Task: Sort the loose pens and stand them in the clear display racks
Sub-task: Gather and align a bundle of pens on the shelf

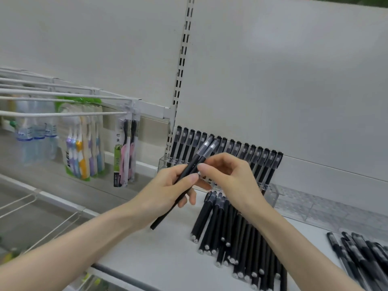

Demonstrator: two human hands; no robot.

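Left hand [168, 192] grips two pens [202, 155] (caps up); right hand [233, 179] pinches them.

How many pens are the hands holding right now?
2. The first pen and the second pen lie side by side in the left hand, caps toward the rack; the right hand pinches the second pen. Fingers may hide another.
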